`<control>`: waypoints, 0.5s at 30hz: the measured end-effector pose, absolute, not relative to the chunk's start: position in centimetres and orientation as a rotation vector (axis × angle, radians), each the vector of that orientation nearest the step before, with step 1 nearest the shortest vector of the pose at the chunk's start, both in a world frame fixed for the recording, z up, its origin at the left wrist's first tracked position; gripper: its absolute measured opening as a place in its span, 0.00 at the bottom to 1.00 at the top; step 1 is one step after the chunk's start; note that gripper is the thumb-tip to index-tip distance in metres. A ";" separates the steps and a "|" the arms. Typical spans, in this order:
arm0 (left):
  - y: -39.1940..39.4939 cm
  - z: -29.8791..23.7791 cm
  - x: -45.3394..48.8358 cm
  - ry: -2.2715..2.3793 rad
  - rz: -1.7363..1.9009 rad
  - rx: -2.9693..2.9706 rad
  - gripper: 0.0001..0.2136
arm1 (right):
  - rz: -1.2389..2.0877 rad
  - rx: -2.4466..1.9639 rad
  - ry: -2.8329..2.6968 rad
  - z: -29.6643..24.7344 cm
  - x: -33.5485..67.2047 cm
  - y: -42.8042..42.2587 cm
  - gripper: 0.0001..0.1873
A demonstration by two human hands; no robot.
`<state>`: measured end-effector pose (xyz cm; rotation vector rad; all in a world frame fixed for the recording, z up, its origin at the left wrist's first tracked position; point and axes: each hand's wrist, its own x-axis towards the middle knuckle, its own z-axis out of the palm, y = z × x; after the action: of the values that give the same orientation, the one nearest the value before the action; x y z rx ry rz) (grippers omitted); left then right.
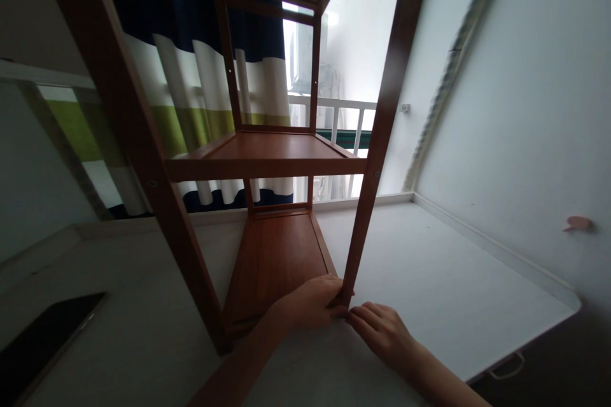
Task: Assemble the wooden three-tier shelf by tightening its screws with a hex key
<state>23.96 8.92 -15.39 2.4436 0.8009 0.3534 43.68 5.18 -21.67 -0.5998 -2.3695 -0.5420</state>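
Note:
A reddish-brown wooden shelf rack [267,167] stands in front of me, with its lowest board [281,248] close to the white tabletop. My left hand [310,300] reaches across the front and closes around the foot of the front right leg [359,245]. On the outer side of that same foot is my right hand [382,329], its fingers bent and pressed together against the leg. Whatever those fingertips pinch, if anything, is too small and dark to make out. The front left leg [184,238] rests on the tabletop, apart from both hands.
A dark phone-like slab [48,337] lies on the white tabletop [429,267] at the left. Behind the rack hang striped curtains [181,76] beside a window with a white railing [334,103]. A pink hook [578,224] is on the right wall.

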 end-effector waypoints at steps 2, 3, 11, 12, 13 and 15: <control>9.0 -15.4 23.9 0.792 0.349 2.430 0.10 | -0.539 -0.603 -2.374 -21.6 43.6 5.1 0.09; 9.0 -15.3 23.9 0.786 0.346 2.426 0.10 | -0.538 -0.605 -2.376 -21.6 43.6 5.1 0.09; 8.9 -14.9 24.0 0.763 0.355 2.425 0.08 | -0.575 -0.599 -2.362 -21.7 43.2 4.9 0.09; 8.9 -14.9 24.0 0.762 0.360 2.428 0.07 | -0.575 -0.600 -2.361 -21.7 43.2 4.9 0.09; 8.8 -14.8 24.0 0.761 0.366 2.431 0.07 | -0.574 -0.599 -2.360 -21.7 43.2 5.0 0.09; 8.8 -14.8 24.1 0.762 0.379 2.439 0.06 | -0.567 -0.600 -2.359 -21.7 43.2 5.0 0.10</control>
<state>24.08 8.76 -14.77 2.4392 0.7625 0.3790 43.23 5.01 -21.69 -0.5997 -2.3589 -0.5669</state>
